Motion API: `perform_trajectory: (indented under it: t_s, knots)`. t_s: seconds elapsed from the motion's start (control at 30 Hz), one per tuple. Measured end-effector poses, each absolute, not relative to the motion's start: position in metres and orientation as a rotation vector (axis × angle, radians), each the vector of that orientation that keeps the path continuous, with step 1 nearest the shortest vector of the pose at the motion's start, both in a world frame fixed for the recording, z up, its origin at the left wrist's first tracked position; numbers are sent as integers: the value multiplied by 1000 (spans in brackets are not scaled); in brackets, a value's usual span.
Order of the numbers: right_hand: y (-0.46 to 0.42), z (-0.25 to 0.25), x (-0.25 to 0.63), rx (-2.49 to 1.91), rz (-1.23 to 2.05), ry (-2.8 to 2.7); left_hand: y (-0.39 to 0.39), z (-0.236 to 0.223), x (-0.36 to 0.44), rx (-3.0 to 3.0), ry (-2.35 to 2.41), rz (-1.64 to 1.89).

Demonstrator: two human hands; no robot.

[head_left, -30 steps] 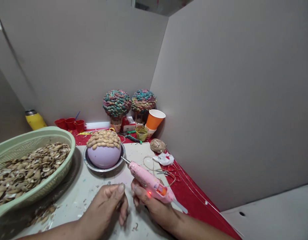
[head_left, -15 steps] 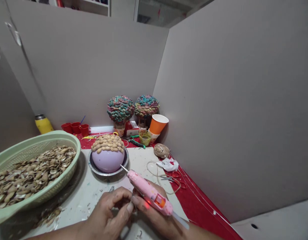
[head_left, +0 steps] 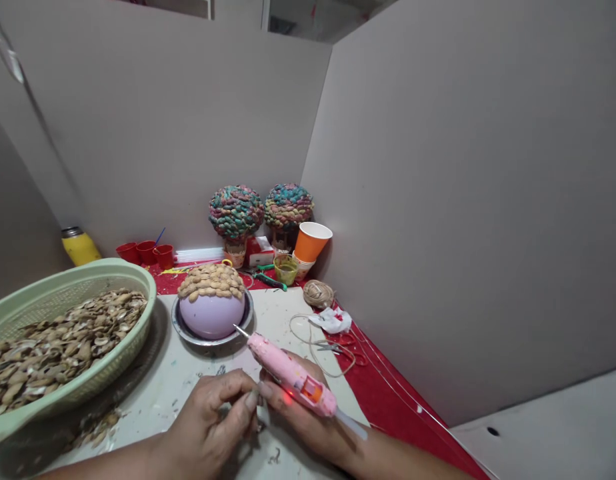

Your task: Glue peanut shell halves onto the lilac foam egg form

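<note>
My right hand (head_left: 308, 417) is closed round a pink hot glue gun (head_left: 287, 371), whose metal tip points up and left and whose red light glows. A clear glue stick pokes out of its back end. My left hand (head_left: 215, 417) is pinched, its thumb and index finger meeting my right fingertips; what lies between them is too small and hidden to name. Beyond the hands, a lilac balloon (head_left: 211, 316) sits in a metal bowl (head_left: 188, 337). Rows of peanut shells (head_left: 211, 282) cover its top, and the lower part is bare.
At left stands a green basket (head_left: 147, 303) full of peanut shells. Behind are two coloured shell balls (head_left: 237, 212) on stands, red cups (head_left: 147, 252), a yellow bottle (head_left: 81, 247), an orange paper cup (head_left: 312, 242) and pliers (head_left: 271, 281). Twine (head_left: 318, 293) and scissors (head_left: 344, 350) lie right.
The whole view has shifted slightly, so things appear a little further left and higher. Both hands keep nearly the same pose, the glue gun still in my right hand.
</note>
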State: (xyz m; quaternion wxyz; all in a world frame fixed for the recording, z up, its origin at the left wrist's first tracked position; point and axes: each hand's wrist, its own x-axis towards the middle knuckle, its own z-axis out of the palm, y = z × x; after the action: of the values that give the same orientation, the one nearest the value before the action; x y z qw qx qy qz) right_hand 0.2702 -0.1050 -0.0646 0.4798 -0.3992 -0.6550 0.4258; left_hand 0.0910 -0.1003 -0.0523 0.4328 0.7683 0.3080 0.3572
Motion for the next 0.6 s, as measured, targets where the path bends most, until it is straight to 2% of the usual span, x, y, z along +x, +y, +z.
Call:
perform_trajectory:
  t_s: [0.2, 0.43, 0.6]
  knots:
    - [-117, -51, 281, -964, 921, -1654, -91, -65, 97, 1556, 975, 766]
    - [-100, -65, 287, -928, 1100, -1274, -98, -81, 93, 2275, 621, 405]
    - [-79, -58, 291, -877, 1061, -1019, -100, -87, 91, 2431, 536, 276]
